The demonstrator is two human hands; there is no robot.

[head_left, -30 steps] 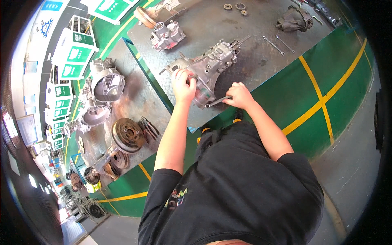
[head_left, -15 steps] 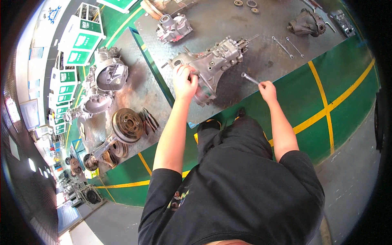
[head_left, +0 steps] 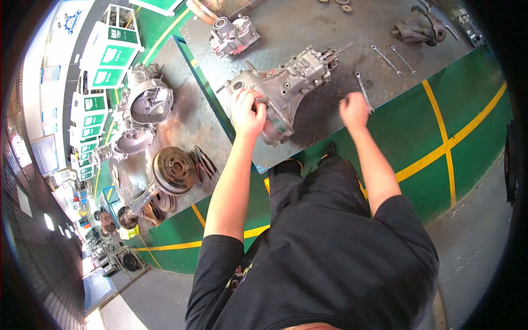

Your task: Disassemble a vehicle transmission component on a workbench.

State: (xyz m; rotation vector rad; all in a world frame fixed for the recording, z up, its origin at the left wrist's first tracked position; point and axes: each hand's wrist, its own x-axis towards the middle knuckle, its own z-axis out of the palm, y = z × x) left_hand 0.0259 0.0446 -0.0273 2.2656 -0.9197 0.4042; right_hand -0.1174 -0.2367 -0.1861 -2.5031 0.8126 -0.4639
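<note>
Left hand (head_left: pixel 248 113) is clamped on the grey gearbox housing (head_left: pixel 286 88); right hand (head_left: pixel 353 110), right of the housing, is loosely curled beside a spanner (head_left: pixel 363 91), nothing gripped.

The person wears a black short-sleeved shirt, dark trousers and dark shoes with orange trim.

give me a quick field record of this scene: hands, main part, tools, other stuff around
setting: metal workbench over a green floor with yellow lines
left hand: resting on the near end of the grey gearbox casing
right hand: on the bench beside a wrench, fingers curled; grip on it cannot be told
more tools: two wrenches lying farther right
other parts: smaller housing behind the casing; brake disc and bell housing on the left bench
</note>
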